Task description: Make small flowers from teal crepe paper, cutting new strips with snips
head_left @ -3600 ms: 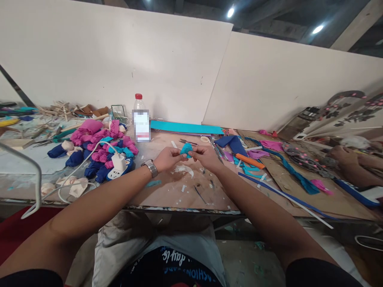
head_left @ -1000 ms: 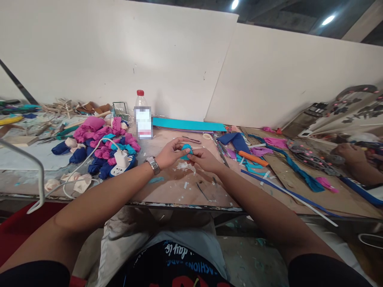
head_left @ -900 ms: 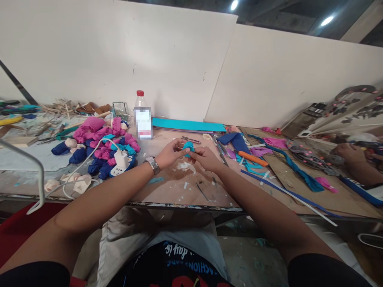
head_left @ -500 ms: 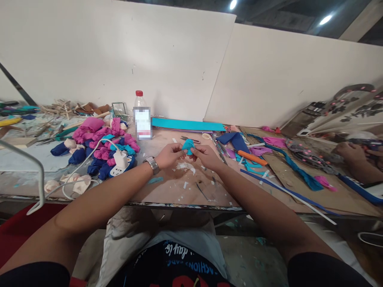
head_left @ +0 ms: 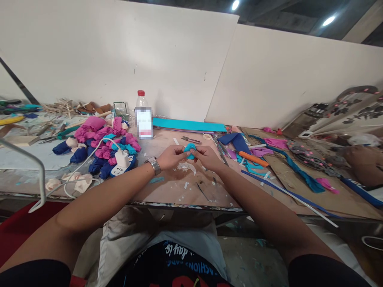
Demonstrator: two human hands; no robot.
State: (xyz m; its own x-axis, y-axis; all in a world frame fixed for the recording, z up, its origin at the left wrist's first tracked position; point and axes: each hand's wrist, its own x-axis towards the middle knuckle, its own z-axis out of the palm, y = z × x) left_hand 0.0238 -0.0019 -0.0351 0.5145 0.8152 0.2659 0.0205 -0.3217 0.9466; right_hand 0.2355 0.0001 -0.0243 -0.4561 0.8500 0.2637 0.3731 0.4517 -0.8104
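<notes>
Lying at the far left of my paint-stained table (head_left: 167, 192) are thin sticks (head_left: 61, 107), then a heap of pink and blue cloth bundles (head_left: 103, 134) beside a power strip (head_left: 117, 171) with a white plug (head_left: 122, 159) in it. A red-capped bottle (head_left: 144, 119) stands upright next, in front of tall white boards (head_left: 179, 59). My left hand (head_left: 170, 158) pinches one side of a crumpled turquoise cloth (head_left: 190, 149) between fingers and thumb; my right hand (head_left: 207, 158) clamps the other, so it sits between them near the table's middle, where pale smears and scraps dot the surface. Snips (head_left: 191, 140) and a tape ring (head_left: 207, 136) lie just beyond. Farther right come an orange cutter (head_left: 253, 158), brown cardboard (head_left: 287, 180) and another person's arm (head_left: 363, 163), blurred. Lamps (head_left: 328, 20) shine from the dark ceiling (head_left: 284, 18).
</notes>
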